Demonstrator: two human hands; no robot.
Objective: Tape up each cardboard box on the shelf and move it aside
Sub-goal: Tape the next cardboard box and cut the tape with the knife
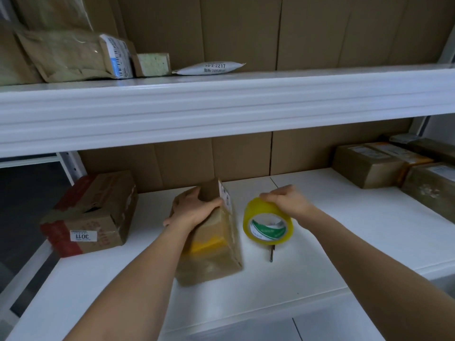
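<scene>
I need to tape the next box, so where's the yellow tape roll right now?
The yellow tape roll stands on edge on the lower shelf, gripped by the right hand, just right of the box the left hand holds.

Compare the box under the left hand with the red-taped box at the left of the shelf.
The held box is wrapped in clear glossy tape with a yellow band; the red-taped box carries red tape and a white label reading 3011. The left hand grips the held box, while the red-taped box sits untouched. The red-taped box's top looks torn open; the held box looks closed. Both are brown cardboard on the lower shelf.
</scene>
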